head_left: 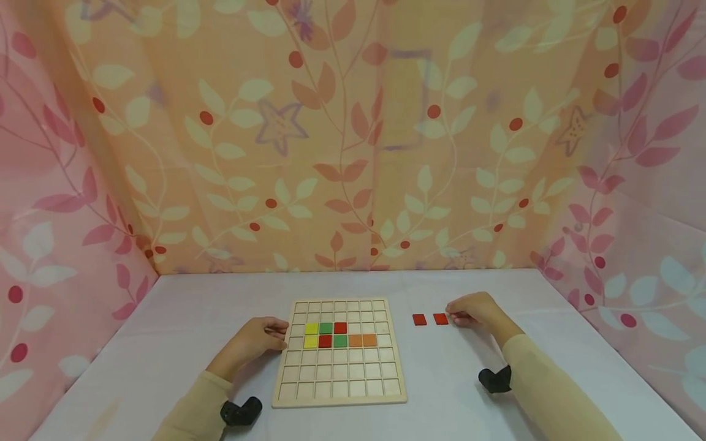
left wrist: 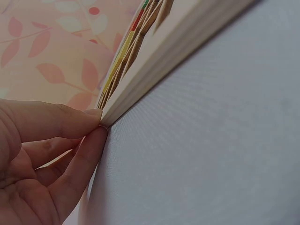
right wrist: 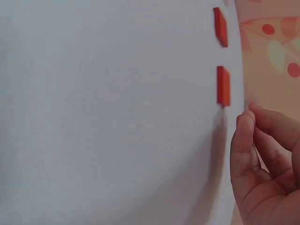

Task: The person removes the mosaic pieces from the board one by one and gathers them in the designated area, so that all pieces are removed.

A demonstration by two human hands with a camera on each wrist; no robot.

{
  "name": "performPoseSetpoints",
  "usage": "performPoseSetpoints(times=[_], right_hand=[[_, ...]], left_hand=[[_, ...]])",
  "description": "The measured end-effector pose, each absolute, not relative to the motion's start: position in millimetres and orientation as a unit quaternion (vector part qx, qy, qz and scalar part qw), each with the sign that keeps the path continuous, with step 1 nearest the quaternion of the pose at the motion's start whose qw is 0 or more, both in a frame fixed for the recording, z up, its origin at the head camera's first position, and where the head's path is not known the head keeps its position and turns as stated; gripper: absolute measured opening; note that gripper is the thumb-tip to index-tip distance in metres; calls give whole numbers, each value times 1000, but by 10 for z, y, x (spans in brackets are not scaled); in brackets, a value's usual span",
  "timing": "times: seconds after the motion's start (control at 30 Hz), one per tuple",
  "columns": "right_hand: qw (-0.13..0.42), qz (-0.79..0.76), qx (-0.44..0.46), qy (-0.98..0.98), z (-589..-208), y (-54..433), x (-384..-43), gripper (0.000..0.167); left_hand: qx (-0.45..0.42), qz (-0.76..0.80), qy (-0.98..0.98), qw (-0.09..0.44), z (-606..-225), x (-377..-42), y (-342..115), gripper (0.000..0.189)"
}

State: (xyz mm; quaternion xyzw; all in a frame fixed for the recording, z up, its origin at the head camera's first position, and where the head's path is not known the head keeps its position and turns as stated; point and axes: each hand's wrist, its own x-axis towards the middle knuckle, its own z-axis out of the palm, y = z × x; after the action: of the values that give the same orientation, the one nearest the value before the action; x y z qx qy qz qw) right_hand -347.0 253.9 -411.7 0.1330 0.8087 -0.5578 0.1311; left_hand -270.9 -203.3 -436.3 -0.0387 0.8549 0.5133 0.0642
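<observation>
A square wooden grid board [head_left: 341, 401] lies flat on the table. My left hand [head_left: 256, 340] is at its left edge, thumb and a fingertip meeting at the rim in the left wrist view. Yellow [head_left: 311, 329], green [head_left: 326, 328], red [head_left: 340, 327] and orange tiles [head_left: 363, 340] sit in two neighbouring rows of its cells. Right of the board lie two loose red square tiles, one nearer the board [head_left: 420, 320] and one farther right [head_left: 440, 319]. My right hand [head_left: 477, 309] is just beside the farther tile, thumb and fingertips close together, no object showing between them.
A white cloth covers the table [head_left: 182, 312]. Patterned curtains [head_left: 342, 184] rise along its back and both sides. Each wrist wears a small black device, one on the left [head_left: 241, 411] and one on the right [head_left: 495, 380], low over the cloth.
</observation>
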Motion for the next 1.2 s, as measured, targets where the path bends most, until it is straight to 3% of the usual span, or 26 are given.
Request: performPoseSetpoints(times=[0.47,1.2], right_hand=[[107,-582,63,804,-3978,2098,-3322,32],[124,-592,34,795,-4076,1389,-3357,21]], left_hand=[[-10,515,855,68,-4371,-2705,-2053,45],[-13,510,857,66,-4361,-2709,-2051,46]])
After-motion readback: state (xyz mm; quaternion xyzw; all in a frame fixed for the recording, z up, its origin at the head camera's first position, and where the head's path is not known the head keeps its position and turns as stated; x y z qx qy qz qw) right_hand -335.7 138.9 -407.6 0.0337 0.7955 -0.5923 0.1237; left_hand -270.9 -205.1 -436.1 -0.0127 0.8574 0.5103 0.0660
